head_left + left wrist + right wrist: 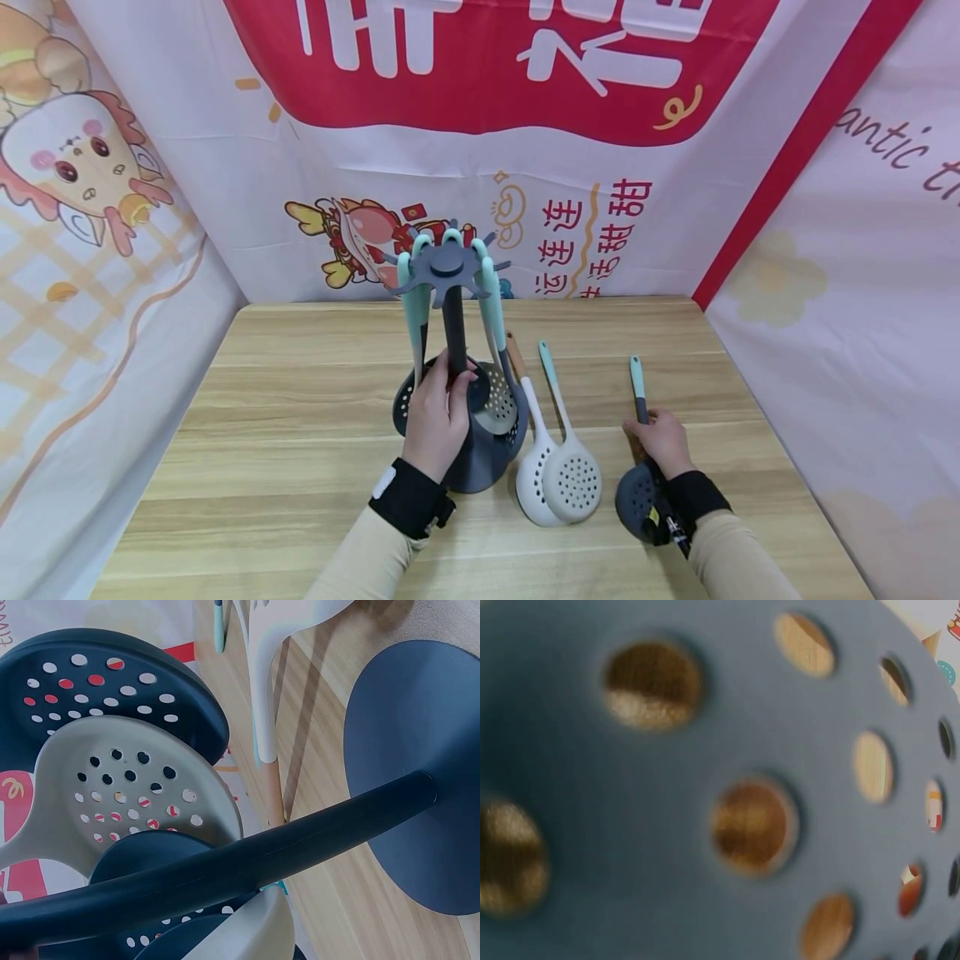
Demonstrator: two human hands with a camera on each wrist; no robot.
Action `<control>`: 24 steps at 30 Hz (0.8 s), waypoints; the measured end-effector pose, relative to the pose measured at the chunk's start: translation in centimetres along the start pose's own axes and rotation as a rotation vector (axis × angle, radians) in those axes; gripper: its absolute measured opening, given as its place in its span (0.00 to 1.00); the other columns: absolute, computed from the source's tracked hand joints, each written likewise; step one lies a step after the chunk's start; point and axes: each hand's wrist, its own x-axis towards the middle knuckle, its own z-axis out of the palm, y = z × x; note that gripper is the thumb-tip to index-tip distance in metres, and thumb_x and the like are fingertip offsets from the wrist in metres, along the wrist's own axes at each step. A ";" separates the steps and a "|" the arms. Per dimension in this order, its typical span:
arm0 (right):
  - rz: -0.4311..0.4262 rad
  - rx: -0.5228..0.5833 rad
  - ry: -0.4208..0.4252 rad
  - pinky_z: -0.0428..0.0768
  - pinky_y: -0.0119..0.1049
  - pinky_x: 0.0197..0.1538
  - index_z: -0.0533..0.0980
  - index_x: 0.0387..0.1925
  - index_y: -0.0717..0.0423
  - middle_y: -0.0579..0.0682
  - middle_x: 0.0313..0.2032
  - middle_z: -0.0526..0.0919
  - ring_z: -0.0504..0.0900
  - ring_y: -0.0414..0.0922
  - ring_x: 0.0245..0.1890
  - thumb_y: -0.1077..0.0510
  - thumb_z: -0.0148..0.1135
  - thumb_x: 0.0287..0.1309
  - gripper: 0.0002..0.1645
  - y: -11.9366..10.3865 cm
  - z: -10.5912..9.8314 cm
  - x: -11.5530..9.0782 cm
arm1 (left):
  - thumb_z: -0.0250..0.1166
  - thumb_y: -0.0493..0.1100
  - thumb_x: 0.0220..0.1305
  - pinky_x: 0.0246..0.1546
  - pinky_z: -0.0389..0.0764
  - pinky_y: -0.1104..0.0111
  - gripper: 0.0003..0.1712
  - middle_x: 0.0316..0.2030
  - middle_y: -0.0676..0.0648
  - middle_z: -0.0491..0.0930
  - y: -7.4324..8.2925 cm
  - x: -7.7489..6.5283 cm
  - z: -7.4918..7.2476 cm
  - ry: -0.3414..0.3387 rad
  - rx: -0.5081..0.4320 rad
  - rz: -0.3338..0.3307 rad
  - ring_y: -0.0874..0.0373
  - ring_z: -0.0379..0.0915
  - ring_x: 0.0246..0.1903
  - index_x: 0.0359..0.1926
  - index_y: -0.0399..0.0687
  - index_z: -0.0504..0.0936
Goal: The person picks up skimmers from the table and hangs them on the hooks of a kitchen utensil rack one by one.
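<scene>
My left hand (435, 417) grips the post of a dark grey utensil stand (453, 325). Mint-handled utensils hang from its hooked top. In the left wrist view, the stand's post (225, 870) slants across a dark skimmer (112, 660) and a pale grey skimmer (135, 776). My right hand (663, 437) holds another dark skimmer (636, 500) by its handle, whose upper end is mint. The wrist strap overlaps part of its round head. That perforated dark skimmer (645, 772) fills the right wrist view, where no fingers show.
Between my hands, a white slotted spoon (529, 483) with a wooden handle end and a pale grey skimmer (576, 479) with a mint handle lie side by side, overlapping. The wooden table (300, 450) ends against a printed cloth backdrop (360, 158); cloth also hangs on both sides.
</scene>
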 end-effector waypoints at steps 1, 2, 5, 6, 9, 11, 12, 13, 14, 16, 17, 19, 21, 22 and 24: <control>-0.001 0.008 -0.002 0.75 0.31 0.31 0.61 0.65 0.79 0.67 0.44 0.81 0.81 0.47 0.32 0.53 0.60 0.65 0.39 0.0 0.0 0.0 | 0.52 0.38 0.76 0.45 0.84 0.59 0.11 0.41 0.43 0.83 0.0 0.0 0.0 0.002 -0.001 0.002 0.54 0.83 0.41 0.53 0.37 0.74; -0.002 0.014 -0.004 0.75 0.31 0.30 0.61 0.65 0.79 0.67 0.44 0.81 0.81 0.47 0.31 0.53 0.60 0.65 0.39 0.0 0.1 0.0 | 0.52 0.38 0.76 0.45 0.84 0.59 0.11 0.41 0.43 0.83 0.0 0.0 0.0 0.003 -0.002 0.004 0.54 0.83 0.41 0.53 0.37 0.74; -0.002 0.020 -0.007 0.76 0.31 0.30 0.61 0.65 0.78 0.68 0.44 0.80 0.81 0.46 0.30 0.53 0.60 0.65 0.39 0.1 0.1 0.0 | 0.52 0.39 0.76 0.45 0.84 0.59 0.12 0.41 0.43 0.83 0.0 0.0 0.0 0.005 -0.005 0.004 0.54 0.83 0.41 0.53 0.37 0.74; 0.000 0.019 -0.005 0.76 0.31 0.29 0.61 0.65 0.78 0.68 0.44 0.80 0.81 0.46 0.30 0.53 0.60 0.65 0.39 0.1 0.1 0.0 | 0.52 0.39 0.76 0.45 0.84 0.59 0.12 0.41 0.42 0.83 0.0 0.0 0.0 0.005 -0.007 0.003 0.54 0.83 0.41 0.53 0.37 0.74; 0.009 0.015 -0.003 0.76 0.31 0.28 0.61 0.66 0.77 0.66 0.42 0.81 0.80 0.45 0.28 0.53 0.60 0.65 0.39 0.1 0.2 0.0 | 0.52 0.39 0.76 0.46 0.84 0.59 0.12 0.41 0.42 0.83 0.1 0.0 -0.1 0.003 -0.009 0.002 0.54 0.83 0.41 0.53 0.37 0.74; 0.017 0.019 -0.004 0.76 0.31 0.27 0.61 0.66 0.77 0.63 0.38 0.81 0.80 0.44 0.26 0.53 0.60 0.65 0.39 0.1 0.2 0.0 | 0.52 0.38 0.76 0.45 0.84 0.59 0.11 0.41 0.42 0.83 0.0 0.0 0.0 0.003 -0.009 0.002 0.54 0.83 0.41 0.53 0.37 0.74; 0.019 0.021 -0.003 0.77 0.32 0.27 0.61 0.66 0.77 0.62 0.37 0.81 0.79 0.44 0.25 0.53 0.60 0.65 0.39 0.1 0.2 0.0 | 0.52 0.38 0.76 0.45 0.84 0.59 0.11 0.41 0.42 0.83 0.1 0.0 0.0 0.003 -0.008 0.000 0.54 0.83 0.41 0.53 0.37 0.74; 0.020 0.024 -0.004 0.77 0.32 0.27 0.61 0.66 0.77 0.62 0.36 0.81 0.79 0.43 0.25 0.54 0.60 0.65 0.39 0.1 0.2 0.0 | 0.52 0.38 0.76 0.45 0.84 0.59 0.11 0.41 0.42 0.83 0.1 0.0 -0.1 0.002 -0.007 -0.002 0.54 0.83 0.41 0.53 0.37 0.74; 0.021 0.029 -0.005 0.77 0.32 0.27 0.61 0.66 0.76 0.61 0.35 0.81 0.79 0.43 0.25 0.54 0.60 0.65 0.39 0.1 0.2 0.0 | 0.52 0.38 0.76 0.45 0.84 0.59 0.11 0.41 0.42 0.83 0.1 0.0 -0.1 0.002 -0.007 -0.003 0.54 0.83 0.41 0.53 0.37 0.74; 0.017 0.037 -0.006 0.77 0.32 0.27 0.61 0.66 0.76 0.62 0.36 0.80 0.79 0.43 0.25 0.54 0.59 0.65 0.38 0.1 0.2 -0.1 | 0.52 0.38 0.76 0.45 0.84 0.59 0.12 0.41 0.42 0.83 0.1 0.0 -0.1 0.002 -0.008 -0.005 0.54 0.83 0.41 0.52 0.36 0.74; 0.016 0.041 -0.006 0.77 0.33 0.27 0.61 0.66 0.76 0.63 0.37 0.80 0.79 0.44 0.25 0.54 0.59 0.65 0.38 0.1 0.2 -0.1 | 0.52 0.38 0.76 0.45 0.84 0.59 0.12 0.41 0.42 0.83 0.1 0.1 -0.1 0.001 -0.010 -0.007 0.53 0.83 0.41 0.52 0.35 0.74; 0.012 0.045 -0.003 0.77 0.32 0.27 0.61 0.66 0.76 0.64 0.39 0.80 0.79 0.44 0.26 0.54 0.58 0.66 0.37 0.1 0.1 -0.1 | 0.52 0.38 0.76 0.45 0.84 0.59 0.12 0.41 0.42 0.83 0.1 0.1 -0.1 0.001 -0.013 -0.006 0.53 0.83 0.41 0.52 0.34 0.74; 0.004 0.040 0.001 0.76 0.32 0.28 0.62 0.65 0.76 0.64 0.40 0.80 0.79 0.45 0.27 0.54 0.58 0.66 0.36 0.2 0.1 -0.1 | 0.52 0.38 0.76 0.46 0.84 0.59 0.12 0.41 0.42 0.83 0.1 0.1 -0.1 -0.001 -0.015 -0.007 0.53 0.83 0.41 0.52 0.34 0.74; -0.001 0.034 0.007 0.75 0.32 0.28 0.63 0.65 0.76 0.64 0.39 0.80 0.79 0.45 0.28 0.55 0.57 0.67 0.35 0.2 0.1 -0.1 | 0.52 0.38 0.76 0.46 0.84 0.59 0.12 0.41 0.42 0.83 0.1 0.1 -0.1 -0.002 -0.014 -0.008 0.53 0.83 0.41 0.52 0.35 0.74; -0.013 0.018 0.022 0.73 0.32 0.28 0.65 0.63 0.76 0.62 0.37 0.79 0.78 0.46 0.28 0.56 0.56 0.67 0.32 0.2 0.1 0.0 | 0.52 0.38 0.76 0.46 0.84 0.59 0.12 0.41 0.42 0.83 0.1 0.1 -0.1 -0.003 -0.011 -0.011 0.53 0.83 0.41 0.53 0.35 0.74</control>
